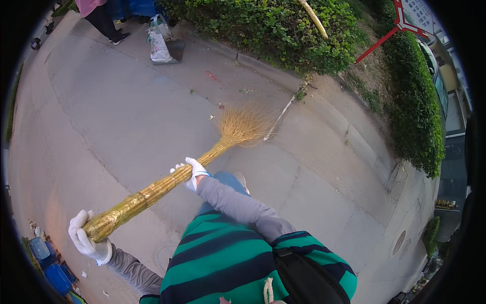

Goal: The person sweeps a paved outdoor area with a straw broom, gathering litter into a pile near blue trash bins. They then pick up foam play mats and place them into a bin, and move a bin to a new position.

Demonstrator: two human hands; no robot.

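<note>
A long broom of bundled twigs (167, 182) slants across the view, its upper end wrapped in shiny golden-brown tape. My left hand (86, 239), in a white work glove, grips the taped end at the lower left. Further down the handle my right hand (193, 174), gloved in white too, closes around the bundled stalks. The fanned bristles (245, 123) are over the grey pavement, beside a pale joint line; whether they touch it I cannot tell. A small white scrap (211, 117) lies left of the bristles.
A curb (262, 70) edges a green hedge (273, 34), with a stick on top. Up left, a person (102, 22) in pink stands near a white bag (158, 47) and a dustpan (175, 51). Blue bins (59, 277) are lower left; a red-framed sign (417, 17) stands upper right.
</note>
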